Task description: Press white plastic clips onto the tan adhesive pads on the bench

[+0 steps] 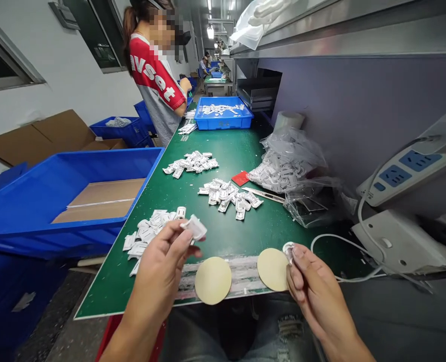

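Observation:
Between the thumb and fingers of my left hand [166, 261] is a white plastic part [195, 228], raised above the table near a loose pile of white parts [147, 232]. My right hand [313, 286] pinches a small white plastic piece [289, 250] with a rounded end; its lower portion is hidden by the fingers. Below and between the hands lie two round cream discs, a left disc [213, 280] and a right disc [272, 270]. My right fingers overlap the right disc's edge. Two more heaps, a middle one [228, 195] and a far one [193, 163], spread across the green table [178, 193].
A blue tray of white pieces [223, 122] stands at the far end, with a co-worker [155, 75] beside it. Plastic bags of parts [283, 161], a cutter knife [264, 194] and a red piece [240, 178] lie right. A large blue bin [76, 229] borders the left; a power strip [407, 161] is at right.

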Demonstrator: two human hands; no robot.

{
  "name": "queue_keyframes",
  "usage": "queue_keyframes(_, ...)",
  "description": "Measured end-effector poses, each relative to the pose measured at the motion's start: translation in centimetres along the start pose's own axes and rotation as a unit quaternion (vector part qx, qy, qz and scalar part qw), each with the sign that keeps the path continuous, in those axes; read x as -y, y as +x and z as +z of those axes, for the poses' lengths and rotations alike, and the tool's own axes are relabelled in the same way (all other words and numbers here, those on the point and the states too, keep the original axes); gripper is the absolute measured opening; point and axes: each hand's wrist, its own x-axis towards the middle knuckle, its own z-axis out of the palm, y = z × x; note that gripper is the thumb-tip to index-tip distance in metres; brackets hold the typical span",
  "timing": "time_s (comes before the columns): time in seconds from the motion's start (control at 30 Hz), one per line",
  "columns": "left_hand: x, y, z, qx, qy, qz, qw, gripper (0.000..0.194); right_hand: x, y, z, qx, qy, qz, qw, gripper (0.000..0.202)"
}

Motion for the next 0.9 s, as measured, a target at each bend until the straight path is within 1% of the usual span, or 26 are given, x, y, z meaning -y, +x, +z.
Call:
queue_keyframes(0.07, -0.1, -2.2, 0.2, -0.056, -0.128, -0.052, 0.989, 0.03, -0.3, 0.3, 0.7, -0.008, 0.005, -0.01, 1.0, 0.029)
queue_keyframes(0.13, 0.1, -3.7, 0.4, -0.095, -0.233, -0.091, 0.964, 0.031, -0.6, 0.4, 1.3, -0.025, -0.003, -0.033, 0.999, 0.032)
queue_keyframes(0.2, 0.1, -4.5, 0.6, -0.103, -0.325, -0.117, 0.933, 0.029, -0.7, 0.3, 1.7, -0.035, -0.007, -0.043, 0.998, 0.034)
queue_keyframes(0.27, 0.0, -4.7, 0.6, -0.086, -0.395, -0.136, 0.905, 0.024, -0.7, 0.0, 1.9, -0.024, -0.003, -0.028, 0.999, 0.033)
queue_keyframes(0.3, -0.1, -4.7, 0.6, -0.082, -0.413, -0.14, 0.896, 0.023, -0.6, -0.3, 1.9, -0.018, -0.001, -0.021, 1.0, 0.033)
queue_keyframes(0.37, -0.2, -4.8, 0.7, -0.087, -0.409, -0.14, 0.897, 0.026, -0.4, -0.8, 1.9, -0.01, 0.003, -0.014, 1.0, 0.03)
queue_keyframes(0.47, 0.1, -5.2, 0.7, -0.104, -0.355, -0.144, 0.918, 0.03, -0.3, -1.4, 1.8, -0.008, 0.012, -0.011, 1.0, 0.026)
queue_keyframes(0.53, 0.5, -5.8, 0.6, -0.104, -0.332, -0.158, 0.924, 0.032, -0.4, -1.7, 1.6, -0.002, 0.006, -0.006, 1.0, 0.024)
queue_keyframes(0.6, 0.8, -6.4, 0.4, -0.104, -0.314, -0.168, 0.929, 0.037, -0.6, -2.0, 1.4, 0.002, -0.008, -0.004, 1.0, 0.028)
queue_keyframes(0.7, 1.0, -7.1, 0.2, -0.109, -0.29, -0.167, 0.936, 0.045, -0.7, -2.6, 1.4, -0.012, -0.023, -0.005, 1.0, 0.04)
queue_keyframes(0.77, 1.0, -7.3, 0.0, -0.105, -0.289, -0.17, 0.936, 0.052, -0.5, -3.0, 1.6, -0.021, -0.035, -0.009, 0.999, 0.045)
queue_keyframes(0.83, 1.4, -7.3, -0.3, -0.102, -0.284, -0.169, 0.938, 0.055, -0.5, -3.3, 1.8, -0.017, -0.053, -0.017, 0.998, 0.047)
queue_keyframes(0.9, 2.0, -7.2, -0.8, -0.107, -0.255, -0.153, 0.949, 0.054, -0.7, -3.3, 1.8, -0.007, -0.076, -0.027, 0.997, 0.044)
